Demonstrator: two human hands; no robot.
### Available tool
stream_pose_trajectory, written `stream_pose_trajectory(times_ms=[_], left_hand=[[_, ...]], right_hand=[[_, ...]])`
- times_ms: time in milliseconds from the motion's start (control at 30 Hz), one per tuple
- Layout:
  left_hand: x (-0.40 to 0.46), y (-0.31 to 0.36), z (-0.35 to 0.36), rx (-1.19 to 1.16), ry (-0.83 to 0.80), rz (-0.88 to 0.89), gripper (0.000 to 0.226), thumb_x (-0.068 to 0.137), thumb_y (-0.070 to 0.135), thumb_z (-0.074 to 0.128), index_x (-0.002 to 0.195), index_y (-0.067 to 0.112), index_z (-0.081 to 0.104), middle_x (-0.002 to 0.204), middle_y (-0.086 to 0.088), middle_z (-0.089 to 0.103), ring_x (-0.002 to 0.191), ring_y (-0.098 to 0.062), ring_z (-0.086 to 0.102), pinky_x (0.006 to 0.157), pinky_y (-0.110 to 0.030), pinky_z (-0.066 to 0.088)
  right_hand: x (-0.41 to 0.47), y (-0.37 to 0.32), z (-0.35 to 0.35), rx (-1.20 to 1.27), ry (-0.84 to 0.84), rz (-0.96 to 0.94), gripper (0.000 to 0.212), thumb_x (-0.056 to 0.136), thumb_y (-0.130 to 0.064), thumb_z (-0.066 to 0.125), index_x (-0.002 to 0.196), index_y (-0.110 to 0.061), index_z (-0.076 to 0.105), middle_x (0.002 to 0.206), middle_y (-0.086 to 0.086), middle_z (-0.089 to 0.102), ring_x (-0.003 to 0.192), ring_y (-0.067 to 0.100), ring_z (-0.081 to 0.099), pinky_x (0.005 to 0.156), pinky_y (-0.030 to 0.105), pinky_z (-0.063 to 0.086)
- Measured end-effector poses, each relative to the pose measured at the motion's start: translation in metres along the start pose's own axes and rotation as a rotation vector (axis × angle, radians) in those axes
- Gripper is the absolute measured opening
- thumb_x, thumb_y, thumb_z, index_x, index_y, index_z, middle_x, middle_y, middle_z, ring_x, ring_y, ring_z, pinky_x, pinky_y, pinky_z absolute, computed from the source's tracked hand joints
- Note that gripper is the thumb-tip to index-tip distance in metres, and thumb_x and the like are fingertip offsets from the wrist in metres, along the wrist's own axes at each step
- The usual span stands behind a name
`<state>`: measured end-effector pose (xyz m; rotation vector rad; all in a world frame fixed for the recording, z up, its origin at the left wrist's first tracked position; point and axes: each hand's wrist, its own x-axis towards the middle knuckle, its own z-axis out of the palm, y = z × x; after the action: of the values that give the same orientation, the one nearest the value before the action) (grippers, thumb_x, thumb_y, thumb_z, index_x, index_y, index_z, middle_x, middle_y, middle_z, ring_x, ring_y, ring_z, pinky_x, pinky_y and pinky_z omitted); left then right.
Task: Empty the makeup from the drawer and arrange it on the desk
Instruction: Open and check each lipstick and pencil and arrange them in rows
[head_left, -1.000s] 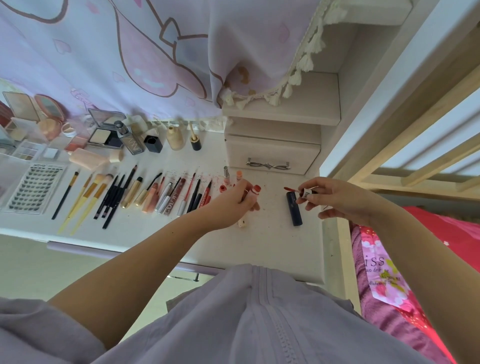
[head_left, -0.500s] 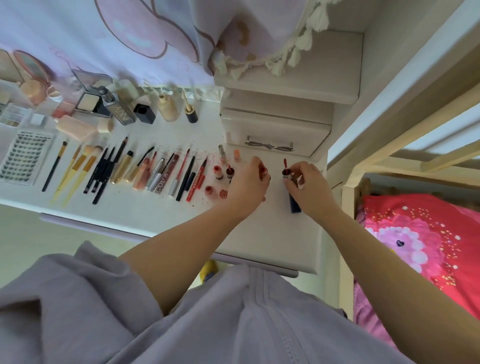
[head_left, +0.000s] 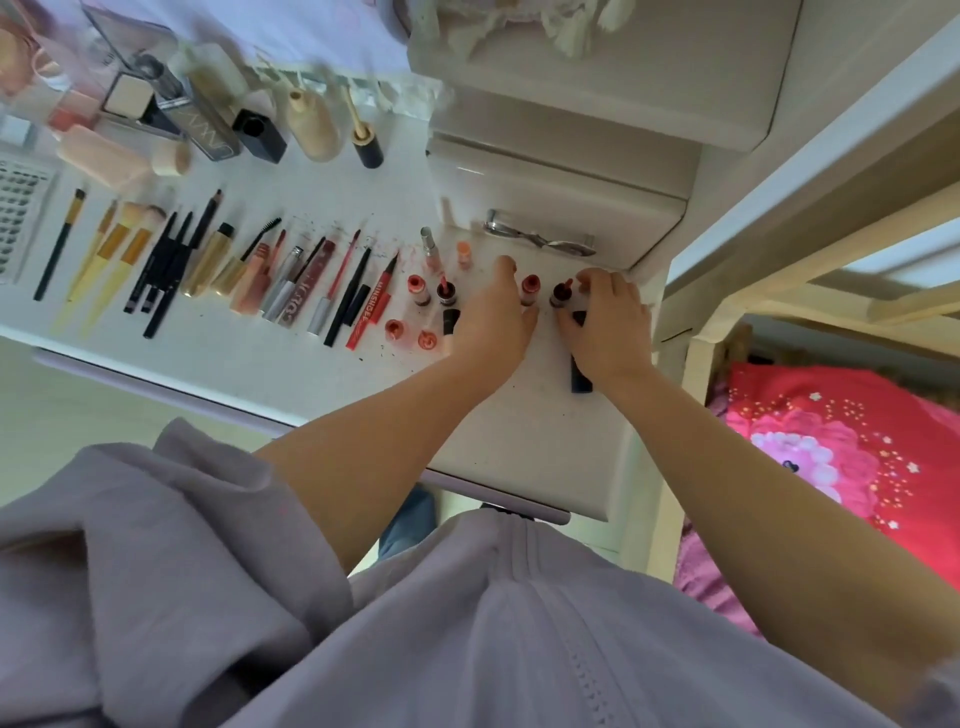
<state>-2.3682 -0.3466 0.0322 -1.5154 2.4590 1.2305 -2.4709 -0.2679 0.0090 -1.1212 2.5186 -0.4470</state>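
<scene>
White desk (head_left: 291, 364) carries rows of makeup. Right hand (head_left: 605, 325) pinches a dark lipstick (head_left: 560, 295) upright; left hand (head_left: 493, 317) lies relaxed beside a red lipstick (head_left: 530, 289). Light, smooth, tippy: hold low on the body.

Bare desk (head_left: 524, 415) nearside; upright lipsticks (head_left: 431, 291) crowd the drawer (head_left: 561, 202) front.

Loose lilac top (head_left: 467, 623), soft and creased, with a raised stitched seam down the front and a row of tiny punched holes beside it. Wide short sleeve (head_left: 156, 519) bunched on the left; both forearms bare, no rings or watch showing.
</scene>
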Motion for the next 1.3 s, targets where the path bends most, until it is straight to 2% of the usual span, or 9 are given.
stream_pose_trajectory(times_ms=[167,267,333,500,733,867,1033,1167,1300], left_hand=[[-0.054,-0.045,-0.013,-0.01,-0.047,0.032,0.017,0.095,0.033,0.048,0.098,0.018,0.04,0.061,-0.001,0.056,0.035,-0.01,0.054,0.036,-0.02,0.042],[-0.068,-0.07,-0.022,0.103,-0.086,-0.037,0.024,0.097,0.036,0.042,0.091,0.013,0.043,0.07,-0.009,0.061,0.047,-0.022,0.059,0.055,-0.035,0.054],[-0.066,-0.076,-0.022,0.169,-0.082,-0.062,0.027,0.097,0.039,0.039,0.095,0.012,0.042,0.077,-0.01,0.062,0.054,-0.023,0.058,0.061,-0.037,0.054],[-0.053,-0.071,-0.014,0.245,-0.07,-0.118,0.034,0.098,0.041,0.029,0.111,0.011,0.039,0.062,0.0,0.046,0.049,-0.017,0.049,0.047,-0.029,0.041],[-0.05,-0.074,-0.01,0.321,-0.125,-0.127,0.036,0.1,0.033,0.031,0.123,0.006,0.037,0.064,0.001,0.044,0.053,-0.013,0.043,0.046,-0.024,0.031],[-0.064,-0.082,-0.011,0.358,-0.179,-0.013,0.026,0.101,0.03,0.03,0.108,0.008,0.042,0.068,0.003,0.041,0.057,-0.012,0.041,0.053,-0.024,0.032],[-0.075,-0.079,-0.025,0.366,-0.151,0.251,0.024,0.1,0.028,0.035,0.111,0.009,0.046,0.097,-0.003,0.049,0.073,-0.016,0.045,0.064,-0.029,0.039],[-0.072,-0.047,-0.038,0.24,-0.132,0.366,0.023,0.1,0.034,0.032,0.093,0.013,0.039,0.074,0.006,0.043,0.056,-0.013,0.041,0.051,-0.029,0.03],[-0.071,-0.022,-0.058,0.077,-0.259,0.436,0.024,0.1,0.039,0.031,0.088,0.021,0.042,0.063,0.007,0.045,0.054,-0.007,0.043,0.048,-0.024,0.027]], right_hand=[[-0.046,0.006,-0.015,0.018,0.077,-0.1,0.024,0.092,-0.017,0.051,0.114,-0.01,0.059,0.113,0.008,0.059,0.104,0.027,0.053,0.089,0.035,0.039],[-0.054,-0.017,-0.006,0.214,-0.123,-0.144,0.026,0.095,-0.018,0.047,0.118,-0.012,0.058,0.102,0.006,0.063,0.086,0.016,0.055,0.072,0.028,0.04],[-0.045,-0.042,0.004,0.274,-0.181,-0.166,0.031,0.097,-0.02,0.045,0.125,-0.012,0.054,0.103,0.009,0.065,0.086,0.016,0.057,0.072,0.027,0.041],[-0.018,-0.085,0.03,0.304,-0.22,-0.079,0.033,0.098,-0.029,0.042,0.125,-0.012,0.051,0.108,0.008,0.066,0.098,0.024,0.061,0.082,0.037,0.05],[-0.02,-0.079,0.049,0.266,-0.224,0.008,0.034,0.093,-0.038,0.051,0.118,-0.015,0.052,0.1,0.006,0.065,0.09,0.023,0.06,0.073,0.032,0.046],[-0.029,-0.069,0.04,0.268,-0.317,0.088,0.033,0.093,-0.043,0.048,0.1,-0.012,0.054,0.084,0.0,0.058,0.078,0.018,0.054,0.063,0.03,0.04],[-0.039,-0.057,0.005,0.423,-0.497,0.175,0.033,0.095,-0.041,0.047,0.076,-0.015,0.052,0.063,0.0,0.054,0.052,0.014,0.043,0.048,0.024,0.033],[-0.047,-0.058,-0.036,0.606,-0.505,0.173,0.035,0.096,-0.04,0.048,0.071,-0.015,0.047,0.052,-0.005,0.045,0.045,0.01,0.035,0.041,0.02,0.028],[-0.056,-0.053,-0.075,0.737,-0.531,0.068,0.036,0.097,-0.038,0.047,0.07,-0.016,0.043,0.047,-0.011,0.038,0.042,0.007,0.028,0.038,0.017,0.025]])
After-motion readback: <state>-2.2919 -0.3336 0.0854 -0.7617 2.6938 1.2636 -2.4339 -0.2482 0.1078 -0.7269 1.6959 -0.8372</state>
